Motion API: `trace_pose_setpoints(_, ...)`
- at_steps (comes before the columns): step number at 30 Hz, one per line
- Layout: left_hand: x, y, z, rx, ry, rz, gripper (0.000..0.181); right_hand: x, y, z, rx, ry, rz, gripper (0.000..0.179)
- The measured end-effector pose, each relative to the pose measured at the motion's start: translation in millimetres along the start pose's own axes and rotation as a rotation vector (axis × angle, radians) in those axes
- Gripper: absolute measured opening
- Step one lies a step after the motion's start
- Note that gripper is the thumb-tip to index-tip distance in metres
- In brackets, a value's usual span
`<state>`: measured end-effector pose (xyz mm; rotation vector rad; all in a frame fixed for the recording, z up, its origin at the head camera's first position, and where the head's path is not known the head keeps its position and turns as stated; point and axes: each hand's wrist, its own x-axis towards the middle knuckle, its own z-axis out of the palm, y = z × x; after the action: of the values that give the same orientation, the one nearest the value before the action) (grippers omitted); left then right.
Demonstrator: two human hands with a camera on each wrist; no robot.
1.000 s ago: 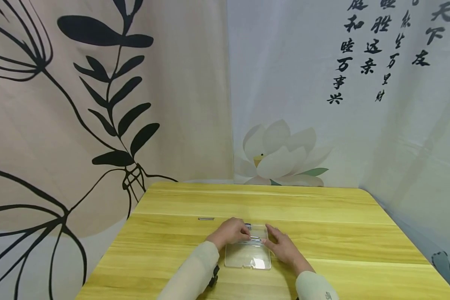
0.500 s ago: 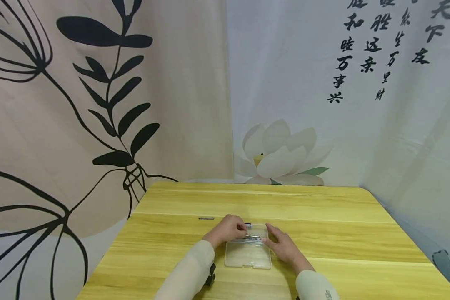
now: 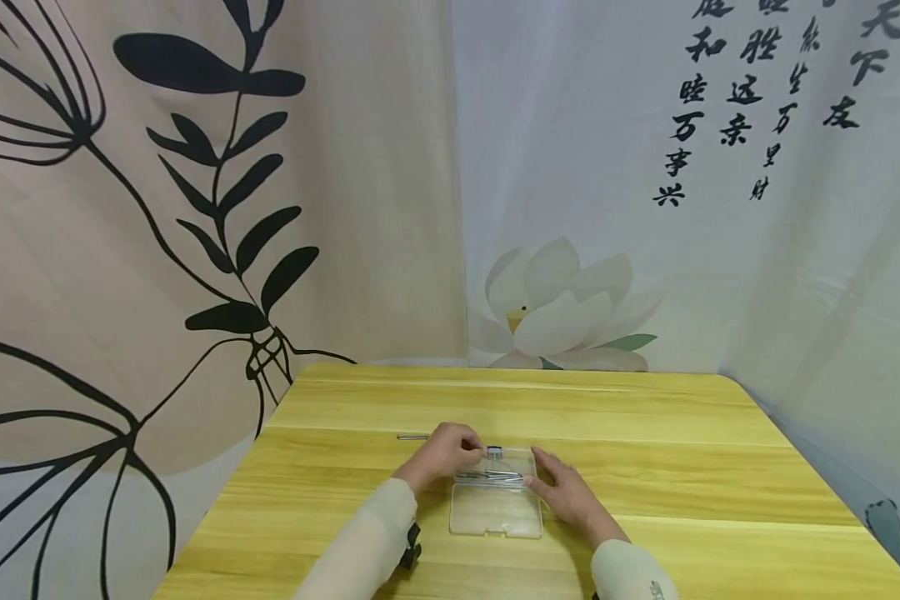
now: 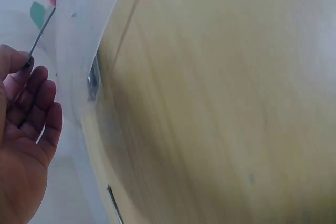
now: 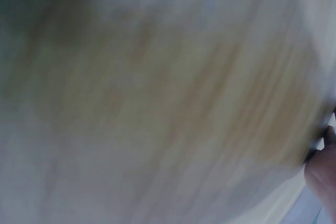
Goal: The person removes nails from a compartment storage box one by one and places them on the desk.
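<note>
- Head view: your left hand (image 3: pixel 446 451) is bent at the far left corner of the open clear plastic box (image 3: pixel 521 461), thumb and fingertips brought together; your right hand (image 3: pixel 567 490) lies along the box's right end, thumb apart from the fingers, touching it, and whether it pinches the wall I cannot tell
- The box lies in front of you on the wooden table (image 3: pixel 682 475), its near half (image 3: pixel 487 510) folded flat toward you; slim metal pieces (image 3: pixel 501 476) lie in the far half beside the hinge, and a metal rod (image 3: pixel 411 437) lies on the table just beyond your left hand
- For writing, black Chinese characters run down the wall cloth (image 3: pixel 585 183), among them 和睦万事兴, 胜远亲, 生万里财 and 天下友; the mark on your right cuff (image 3: pixel 656 590) is too small to read, and I can make out no brand on the box
- Left wrist view: your thumb and forefinger pinch one end of a thin rod (image 4: pixel 42 34), the other fingers loosely bent; the step looks like handling one rod at the box, and the next move would call for a light, steady pinch, clear of the wall
- Right wrist view: mostly blurred table, with part of your right hand at the edge; its hold cannot be judged here
</note>
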<state>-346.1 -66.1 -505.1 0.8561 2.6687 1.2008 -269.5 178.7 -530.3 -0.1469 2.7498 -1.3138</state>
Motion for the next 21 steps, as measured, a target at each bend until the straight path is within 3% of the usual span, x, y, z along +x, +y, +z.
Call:
trace_pose_setpoints(9,-12.5,-20.8,-25.7,-0.051,0.043,-0.031,0.011,-1.5,-0.7,-0.8,0.010,-0.008,0.003,0.062)
trace_pose_setpoints(21,-33.0,-49.4,-53.1,-0.072,0.103,-0.119,0.011,-1.1,-2.7,-1.3,0.033,-0.009,0.000,0.062)
